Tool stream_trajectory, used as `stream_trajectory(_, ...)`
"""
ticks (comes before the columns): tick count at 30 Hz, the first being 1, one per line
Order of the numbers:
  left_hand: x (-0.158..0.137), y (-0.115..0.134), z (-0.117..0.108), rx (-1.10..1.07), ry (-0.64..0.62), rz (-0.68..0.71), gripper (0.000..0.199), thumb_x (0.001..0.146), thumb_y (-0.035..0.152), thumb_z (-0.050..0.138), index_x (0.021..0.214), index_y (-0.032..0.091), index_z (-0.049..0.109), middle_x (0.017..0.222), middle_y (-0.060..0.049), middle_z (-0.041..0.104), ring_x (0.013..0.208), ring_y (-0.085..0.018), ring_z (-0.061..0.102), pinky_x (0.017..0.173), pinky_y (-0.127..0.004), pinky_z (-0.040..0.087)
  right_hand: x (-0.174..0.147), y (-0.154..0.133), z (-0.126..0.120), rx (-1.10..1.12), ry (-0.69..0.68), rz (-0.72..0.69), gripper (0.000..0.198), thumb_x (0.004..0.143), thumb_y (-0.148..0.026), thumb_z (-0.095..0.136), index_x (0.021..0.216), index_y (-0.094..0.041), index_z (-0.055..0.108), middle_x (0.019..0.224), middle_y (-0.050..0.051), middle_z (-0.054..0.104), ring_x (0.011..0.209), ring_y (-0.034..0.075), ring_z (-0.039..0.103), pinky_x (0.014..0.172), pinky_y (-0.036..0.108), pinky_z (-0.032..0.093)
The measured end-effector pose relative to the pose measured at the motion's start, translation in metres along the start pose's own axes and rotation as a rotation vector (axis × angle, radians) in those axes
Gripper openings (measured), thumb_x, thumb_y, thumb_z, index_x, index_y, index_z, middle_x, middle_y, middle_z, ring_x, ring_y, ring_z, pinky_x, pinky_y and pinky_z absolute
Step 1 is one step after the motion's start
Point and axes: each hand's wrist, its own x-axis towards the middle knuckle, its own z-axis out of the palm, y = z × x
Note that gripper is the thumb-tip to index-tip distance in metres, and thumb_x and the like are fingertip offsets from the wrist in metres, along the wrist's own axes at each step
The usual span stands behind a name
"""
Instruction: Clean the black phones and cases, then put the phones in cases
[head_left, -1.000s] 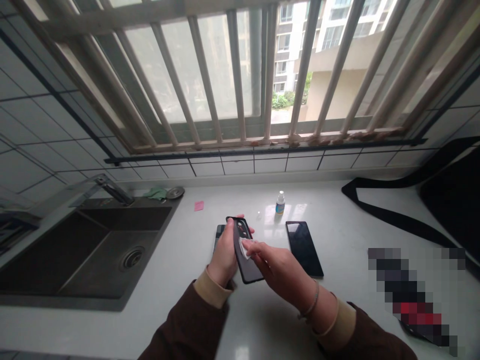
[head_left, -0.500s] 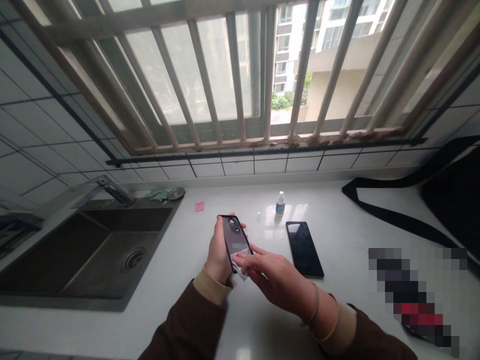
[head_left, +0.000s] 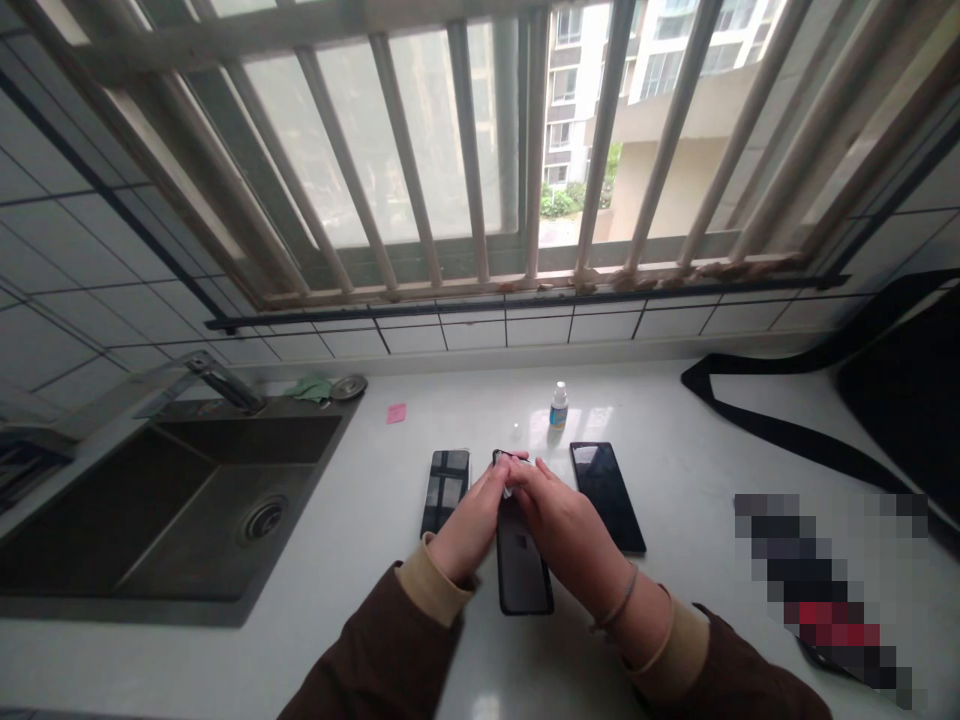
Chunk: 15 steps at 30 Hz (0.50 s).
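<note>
A dark-backed phone [head_left: 523,575] extends toward me beneath my hands, a small mark on its back and its camera end covered. My left hand [head_left: 474,515] is closed around its upper left edge. My right hand [head_left: 559,510] bends over the same end, fingers pressed on a white tissue [head_left: 508,491] of which only bits show. To the left lies a second phone [head_left: 447,488], glossy side up and partly behind my left wrist. A larger black phone or small tablet [head_left: 609,497] lies flat to the right of my right hand.
A small white-capped bottle [head_left: 559,408] stands near the back, beside a small clear thing [head_left: 516,430]. A pink sticky note [head_left: 396,413] lies left of them. The sink [head_left: 262,590] is at left, a black strap [head_left: 787,437] at right. A blurred-out patch [head_left: 832,590] hides something lower right.
The held phone has swung straighter and come lower, and my hands have met at its upper end. The tissue has moved from its lower part to there. The glossy phone at left is uncovered.
</note>
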Motion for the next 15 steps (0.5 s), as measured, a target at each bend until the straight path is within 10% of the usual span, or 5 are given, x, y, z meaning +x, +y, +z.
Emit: stream_trajectory(15,-0.006,0.022,0.002,0.253,-0.003,0.130,0.016,0.092,0.030,0.076,0.104,0.022,0.083,0.123,-0.013,0.079,0.133,-0.034,0.064,0.124,-0.043,0.040,-0.001,0.007,0.000,-0.114,-0.025,0.046,0.033,0.110,-0.012,0.044,0.137,-0.020,0.061,0.129,0.016,0.077,0.117,0.029,0.078,0.110,0.052,0.061)
